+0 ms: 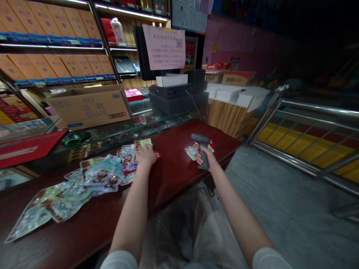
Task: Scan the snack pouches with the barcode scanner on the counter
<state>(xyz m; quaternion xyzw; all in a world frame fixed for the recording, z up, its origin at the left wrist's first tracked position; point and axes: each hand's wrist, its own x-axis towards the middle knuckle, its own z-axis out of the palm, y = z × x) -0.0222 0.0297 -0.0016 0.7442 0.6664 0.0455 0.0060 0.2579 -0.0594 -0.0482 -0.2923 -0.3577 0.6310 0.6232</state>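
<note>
My right hand (pixel 206 157) is wrapped round the grip of a dark grey barcode scanner (pixel 200 139), held over the red-brown tabletop. Beneath the scanner's head lie a few small packets (pixel 191 152), partly covered by it. My left hand (pixel 146 154) reaches over a small printed packet (pixel 143 142), its fingers spread and touching the packets there; a bit of red shows beside it. To the left of that hand spreads a pile of shiny printed pouches (pixel 101 173) with cartoon figures. Larger clear-fronted pouches (pixel 67 201) overlap at the pile's left end.
Behind the table runs a glass counter (pixel 165 121) bearing a cardboard box (pixel 89 106), a black mouse (pixel 75 138) and a cash register (pixel 179 97). Boxed goods line the shelves (pixel 56 46). A metal railing (pixel 308 142) stands right. The scanner's cable hangs past the table edge.
</note>
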